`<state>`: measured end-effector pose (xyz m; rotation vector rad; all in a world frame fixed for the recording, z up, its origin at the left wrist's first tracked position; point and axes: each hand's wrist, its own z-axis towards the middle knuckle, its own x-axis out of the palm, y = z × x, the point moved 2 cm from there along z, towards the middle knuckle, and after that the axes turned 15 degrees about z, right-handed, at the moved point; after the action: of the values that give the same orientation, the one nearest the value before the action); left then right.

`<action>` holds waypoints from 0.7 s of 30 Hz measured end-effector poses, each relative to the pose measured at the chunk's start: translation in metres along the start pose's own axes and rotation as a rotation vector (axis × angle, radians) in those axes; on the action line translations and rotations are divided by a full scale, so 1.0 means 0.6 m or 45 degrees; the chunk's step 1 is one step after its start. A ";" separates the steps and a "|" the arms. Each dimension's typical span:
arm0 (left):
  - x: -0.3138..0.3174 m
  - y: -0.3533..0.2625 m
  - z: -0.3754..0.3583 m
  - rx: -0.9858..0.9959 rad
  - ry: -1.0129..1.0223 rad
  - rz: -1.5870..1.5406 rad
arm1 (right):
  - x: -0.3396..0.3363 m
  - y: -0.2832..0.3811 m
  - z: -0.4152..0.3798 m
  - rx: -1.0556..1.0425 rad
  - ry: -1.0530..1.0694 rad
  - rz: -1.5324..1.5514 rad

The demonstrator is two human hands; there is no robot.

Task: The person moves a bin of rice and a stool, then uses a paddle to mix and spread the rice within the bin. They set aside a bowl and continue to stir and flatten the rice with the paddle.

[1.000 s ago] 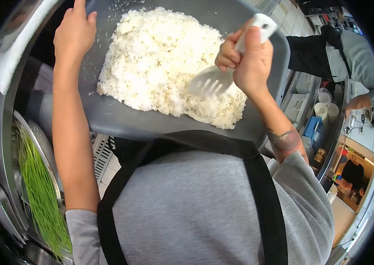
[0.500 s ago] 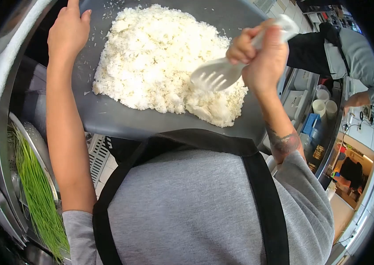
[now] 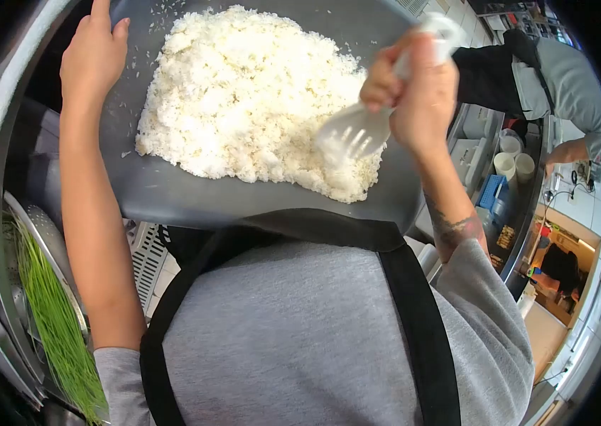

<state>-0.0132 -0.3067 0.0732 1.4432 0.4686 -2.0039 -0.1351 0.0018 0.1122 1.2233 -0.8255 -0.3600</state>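
A broad mound of cooked white rice (image 3: pixel 244 99) lies in a dark grey tub (image 3: pixel 180 202) in front of me. My right hand (image 3: pixel 418 96) is wrapped around the handle of a white slotted rice paddle (image 3: pixel 378 128). The paddle's slotted head points down and left, its tip in the rice at the mound's near right part; motion blurs it somewhat. At the tub's left side, my left hand (image 3: pixel 91 64) grips the rim, thumb toward the inside. Its other fingers are partly hidden or cut off by the frame's top. Loose grains cling to the tub's floor.
Long green chives (image 3: pixel 55 319) lie beside a perforated metal colander (image 3: pixel 48 231) at the lower left. A white cloth (image 3: pixel 13 85) hangs at the left edge. Another person (image 3: pixel 563 92) stands at the right near white cups (image 3: pixel 513 160) and a blue basket (image 3: pixel 492 192).
The paddle head has moved slightly right and its tip has sunk into the rice. The near right clump looks flatter. The view has shifted slightly, with my left hand still at the tub's rim.
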 end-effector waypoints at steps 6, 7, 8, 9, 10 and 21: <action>0.006 0.001 -0.001 0.022 -0.076 -0.074 | -0.040 -0.106 -0.062 0.106 0.001 -0.451; 0.007 0.001 -0.003 0.024 -0.078 -0.038 | -0.039 -0.111 -0.061 0.172 -0.027 -0.407; 0.009 0.001 -0.003 0.035 -0.079 -0.001 | -0.038 -0.116 -0.062 0.236 -0.064 -0.359; 0.017 0.040 0.015 0.045 -0.072 -0.001 | -0.038 -0.118 -0.064 0.241 -0.075 -0.355; 0.038 0.117 0.050 -0.157 0.204 -0.660 | -0.044 -0.120 -0.056 0.239 -0.162 -0.291; 0.074 0.135 0.055 -0.240 0.301 -0.957 | 0.024 -0.117 0.008 0.131 -0.213 0.267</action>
<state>0.0070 -0.3995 0.0482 1.5226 1.4361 -2.2441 -0.1166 -0.0339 0.0528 1.1993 -1.1183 -0.2540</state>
